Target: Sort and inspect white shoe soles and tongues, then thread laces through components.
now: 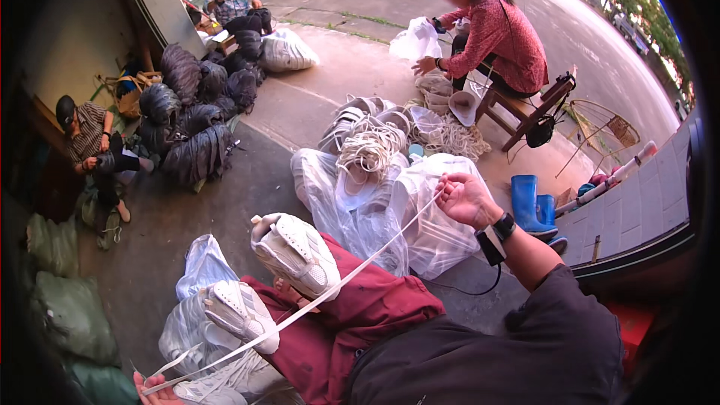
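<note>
My left grip (156,391), lower left, and right grip (466,201), right of centre, hold a white lace (307,309) taut. Pale shoes (300,253) sit lower centre.

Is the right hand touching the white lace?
Touching. The head view shows the right hand's thumb and fingers pinching the white lace near its upper end, with no visible gap.

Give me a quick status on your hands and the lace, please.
Left hand and right hand gripping the white lace, stretched between them. Two pale shoes right beside it. No snag visible.
</note>
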Demonstrator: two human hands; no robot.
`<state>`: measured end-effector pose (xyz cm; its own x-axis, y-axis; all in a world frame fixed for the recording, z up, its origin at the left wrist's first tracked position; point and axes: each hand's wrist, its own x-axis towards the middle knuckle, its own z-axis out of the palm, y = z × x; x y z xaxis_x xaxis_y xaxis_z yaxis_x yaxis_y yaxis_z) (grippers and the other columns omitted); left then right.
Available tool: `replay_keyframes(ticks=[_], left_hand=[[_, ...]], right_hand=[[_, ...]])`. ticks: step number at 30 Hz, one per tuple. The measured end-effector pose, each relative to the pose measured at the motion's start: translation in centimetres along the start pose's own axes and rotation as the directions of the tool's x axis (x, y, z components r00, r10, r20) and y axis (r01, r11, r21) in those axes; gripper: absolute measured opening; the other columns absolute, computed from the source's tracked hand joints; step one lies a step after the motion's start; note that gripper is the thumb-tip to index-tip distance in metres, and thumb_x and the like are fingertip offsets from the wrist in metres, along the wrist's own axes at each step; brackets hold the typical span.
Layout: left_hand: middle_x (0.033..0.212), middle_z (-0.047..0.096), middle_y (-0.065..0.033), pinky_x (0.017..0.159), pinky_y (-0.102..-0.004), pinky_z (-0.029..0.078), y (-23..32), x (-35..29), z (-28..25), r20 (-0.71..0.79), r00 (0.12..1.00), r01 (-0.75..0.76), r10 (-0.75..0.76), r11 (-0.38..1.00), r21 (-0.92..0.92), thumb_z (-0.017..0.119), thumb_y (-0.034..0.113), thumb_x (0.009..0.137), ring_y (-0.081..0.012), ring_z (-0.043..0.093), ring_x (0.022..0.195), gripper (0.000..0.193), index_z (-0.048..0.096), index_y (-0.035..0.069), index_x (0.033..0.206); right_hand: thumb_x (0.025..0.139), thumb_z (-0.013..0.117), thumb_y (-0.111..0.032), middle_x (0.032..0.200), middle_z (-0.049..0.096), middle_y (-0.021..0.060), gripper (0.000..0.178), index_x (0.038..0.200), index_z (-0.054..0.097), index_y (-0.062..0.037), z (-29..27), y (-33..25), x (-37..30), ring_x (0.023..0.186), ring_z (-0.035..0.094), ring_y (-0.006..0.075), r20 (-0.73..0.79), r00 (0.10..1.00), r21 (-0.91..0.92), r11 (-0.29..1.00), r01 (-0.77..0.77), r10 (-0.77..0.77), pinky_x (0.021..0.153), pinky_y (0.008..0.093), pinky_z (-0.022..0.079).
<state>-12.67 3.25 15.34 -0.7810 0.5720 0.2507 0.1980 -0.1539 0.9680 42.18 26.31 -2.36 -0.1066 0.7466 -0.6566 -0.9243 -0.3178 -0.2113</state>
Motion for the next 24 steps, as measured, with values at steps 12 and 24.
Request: replay_keyframes(ticks=[12, 24], left_hand=[[0.061, 0.041, 0.0023, 0.049, -0.0193, 0.035, -8.3, 5.7, -15.7, -0.101, 0.932, 0.286, -0.347, 0.879, -0.382, 0.049, 0.014, 0.096, -0.0065, 0.039, 0.053, 0.016, 0.056, 0.0, 0.101], [0.097, 0.062, -0.0124, 0.064, -0.0233, 0.049, -9.9, 7.0, -19.6, -0.227, 0.9, 0.288, -0.371, 0.899, -0.33, 0.046, 0.008, 0.094, -0.0168, 0.058, 0.08, 0.022, 0.053, -0.004, 0.111]], right_hand=[[0.095, 0.038, -0.009, 0.059, 0.04, -0.002, 0.018, 0.079, 0.046, -0.0083, -9.7, -11.8, 6.1, 0.043, 0.032, 0.0087, -0.304, 0.936, -0.052, 0.984, 0.172, -0.18, 0.05, 0.0245, 0.037], [0.099, 0.038, -0.018, 0.072, 0.056, -0.0017, 0.021, 0.095, 0.054, -0.005, -15.2, -13.8, 6.8, 0.05, 0.039, 0.006, -0.437, 0.85, -0.214, 0.952, 0.221, -0.295, 0.048, 0.0217, 0.036]])
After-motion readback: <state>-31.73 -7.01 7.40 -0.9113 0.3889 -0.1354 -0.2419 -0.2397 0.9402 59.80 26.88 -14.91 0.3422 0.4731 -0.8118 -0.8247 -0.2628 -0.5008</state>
